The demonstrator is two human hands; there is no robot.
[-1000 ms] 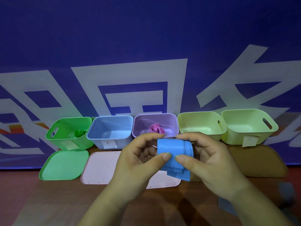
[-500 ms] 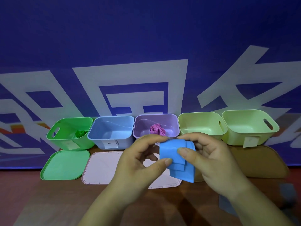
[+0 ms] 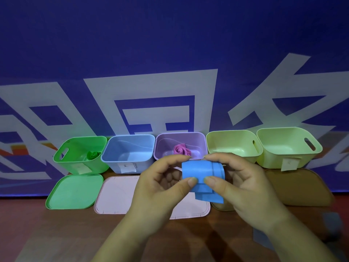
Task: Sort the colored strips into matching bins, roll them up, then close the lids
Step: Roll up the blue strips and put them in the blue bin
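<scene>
A blue strip (image 3: 203, 172), partly rolled into a loose coil, is held in the air in front of the bins. My left hand (image 3: 162, 182) pinches its left side between thumb and fingers, and my right hand (image 3: 238, 182) pinches its right side. The strip's loose end hangs below the coil. Behind stand a green bin (image 3: 71, 161) with a green roll (image 3: 93, 154), an empty blue bin (image 3: 115, 163), a purple bin (image 3: 198, 140) with a pink roll (image 3: 181, 149), and two yellow-green bins (image 3: 232, 146) (image 3: 287, 146).
Lids lie flat on the wooden table in front of the bins: a green lid (image 3: 75, 191), a pink lid (image 3: 117, 195), and brown lids (image 3: 298, 186) at the right. A blue banner wall rises right behind the bins.
Both hands have kept turning the blue strip, and the coil sits a little tighter. The hanging end is shorter than a second ago.
</scene>
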